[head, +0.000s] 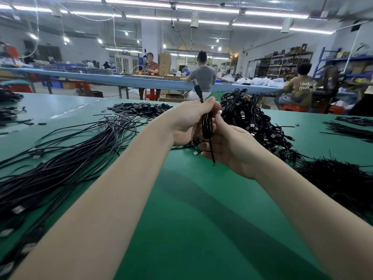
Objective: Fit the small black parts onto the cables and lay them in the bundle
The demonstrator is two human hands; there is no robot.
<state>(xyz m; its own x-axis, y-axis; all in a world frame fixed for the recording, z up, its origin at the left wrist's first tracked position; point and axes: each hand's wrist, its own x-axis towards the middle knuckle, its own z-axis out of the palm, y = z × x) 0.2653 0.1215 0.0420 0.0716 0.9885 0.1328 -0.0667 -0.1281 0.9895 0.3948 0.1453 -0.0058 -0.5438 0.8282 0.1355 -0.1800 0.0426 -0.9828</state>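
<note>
cable held upright between both hands above the green table

a black cable (206, 126) is gripped by the left hand (187, 122), fingers curled round it, its plug end raised above the thumb. the same cable is pinched lower down by the right hand (232, 148). small black parts (141, 110) are heaped behind on the table (181, 199). loose cables (60, 158) are spread left; a tangled bundle (252, 118) lies right.

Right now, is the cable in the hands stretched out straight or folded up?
Folded: the cable hangs as a doubled hank gripped by the left hand.
</note>
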